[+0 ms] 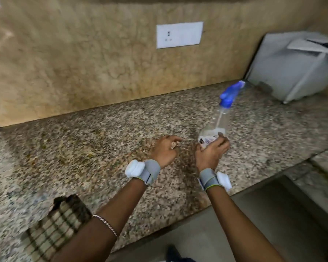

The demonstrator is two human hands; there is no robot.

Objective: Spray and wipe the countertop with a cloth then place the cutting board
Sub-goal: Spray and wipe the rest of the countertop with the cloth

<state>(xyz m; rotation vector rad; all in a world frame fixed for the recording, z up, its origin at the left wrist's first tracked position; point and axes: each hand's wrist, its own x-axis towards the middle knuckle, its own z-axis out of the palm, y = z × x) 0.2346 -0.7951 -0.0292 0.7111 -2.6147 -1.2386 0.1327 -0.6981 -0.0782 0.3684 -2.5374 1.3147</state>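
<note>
Home kitchen, granite countertop (83, 157), stone backsplash (74, 63), wall socket (179, 35), appliance (292, 67)

spray bottle (216, 127) | label | print blurred, nothing readable

Speckled polished-granite tabletop (83, 148), clear plastic spray bottle (216, 125) with glossy blue trigger head, checked woven cloth (61, 224), matt stone-look wall (74, 63)

Clear spray bottle (216, 125) w/ blue trigger head is tilting toward back-right of speckled counter (102, 148), base in right hand (212, 150). Checked cloth (61, 224) is lying crumpled at counter's front-left.
</note>
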